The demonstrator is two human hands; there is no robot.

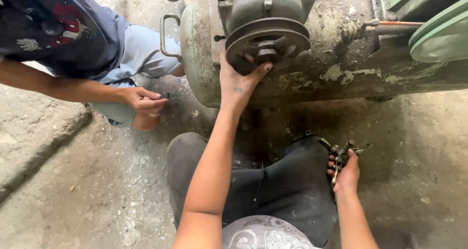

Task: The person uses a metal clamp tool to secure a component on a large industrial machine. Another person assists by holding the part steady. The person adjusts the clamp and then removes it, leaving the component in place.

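My left hand [237, 79] reaches up and grips the lower rim of a dark grooved pulley [267, 40] on a motor mounted to a worn green tank [302, 68]. Its fingers curl over the pulley's edge. By my right knee, my right hand [347, 171] is closed around a dark metal hand tool [341, 154] that looks like pliers, with its handles pointing down. I am squatting in dark trousers on the concrete floor.
Another person crouches at the left; that person's hand [143, 100] pinches something small near the tank's end handle [168, 37]. A large green wheel [441, 34] sits at the top right. A raised concrete slab [34, 127] lies at left.
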